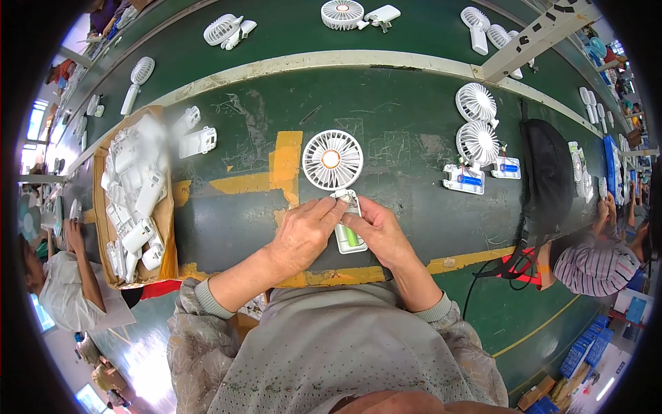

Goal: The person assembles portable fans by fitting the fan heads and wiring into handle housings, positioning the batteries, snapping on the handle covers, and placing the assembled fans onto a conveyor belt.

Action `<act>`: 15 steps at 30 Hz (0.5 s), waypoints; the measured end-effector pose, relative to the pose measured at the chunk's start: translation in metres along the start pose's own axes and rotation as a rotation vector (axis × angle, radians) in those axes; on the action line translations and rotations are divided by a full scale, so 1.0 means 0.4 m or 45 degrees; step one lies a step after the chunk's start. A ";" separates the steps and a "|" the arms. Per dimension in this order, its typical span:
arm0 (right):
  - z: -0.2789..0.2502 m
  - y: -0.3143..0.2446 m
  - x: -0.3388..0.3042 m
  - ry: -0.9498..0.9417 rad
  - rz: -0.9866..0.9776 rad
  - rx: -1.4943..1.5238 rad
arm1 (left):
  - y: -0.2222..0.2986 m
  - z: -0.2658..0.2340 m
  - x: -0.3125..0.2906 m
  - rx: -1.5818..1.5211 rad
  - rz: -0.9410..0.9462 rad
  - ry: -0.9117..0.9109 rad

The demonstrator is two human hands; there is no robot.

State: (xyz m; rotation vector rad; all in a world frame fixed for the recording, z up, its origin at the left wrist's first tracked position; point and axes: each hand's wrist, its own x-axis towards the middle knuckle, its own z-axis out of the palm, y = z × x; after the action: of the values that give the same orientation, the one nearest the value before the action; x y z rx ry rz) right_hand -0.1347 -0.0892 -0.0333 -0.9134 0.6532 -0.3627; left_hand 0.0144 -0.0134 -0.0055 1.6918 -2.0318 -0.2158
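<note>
A white handheld fan lies on the green bench in front of me, its round caged head [332, 159] pointing away and showing an orange ring at the hub. Below the head, the fan's opened handle [354, 250] has a green battery [352, 237] in it. The fingers of my left hand [303, 231] pinch the handle's top end, near the neck. My right hand [378, 231] holds the same handle from its right side, thumb and fingers close to the left fingertips. Whatever small part lies under the fingertips is hidden.
At left, a cardboard box [169, 254] is heaped with white handle shells; loose shells [198, 141] lie beside it. Two fans [476, 141] with opened handles and blue batteries lie at right, near a black bag [547, 176]. Beyond the pale rail [276, 67] lie more fans. People sit on both sides.
</note>
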 end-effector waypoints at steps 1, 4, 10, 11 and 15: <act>0.001 -0.001 0.000 -0.006 -0.006 -0.003 | 0.001 -0.002 0.002 0.010 -0.002 -0.027; 0.001 0.000 0.000 -0.009 -0.018 0.006 | 0.003 -0.008 0.011 0.021 0.002 -0.087; 0.005 -0.006 -0.004 0.009 -0.027 -0.107 | 0.006 -0.025 0.034 0.014 0.019 -0.217; 0.008 -0.011 -0.007 0.011 -0.007 -0.132 | 0.007 -0.027 0.036 0.007 0.020 -0.262; 0.010 0.001 0.000 0.029 -0.067 -0.165 | -0.011 -0.028 0.037 -0.067 0.001 -0.238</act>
State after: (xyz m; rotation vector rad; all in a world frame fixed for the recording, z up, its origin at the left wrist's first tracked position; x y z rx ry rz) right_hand -0.1321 -0.0866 -0.0318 -1.0530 0.6805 -0.3814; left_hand 0.0217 -0.0267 0.0062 1.6934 -2.1393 -0.4384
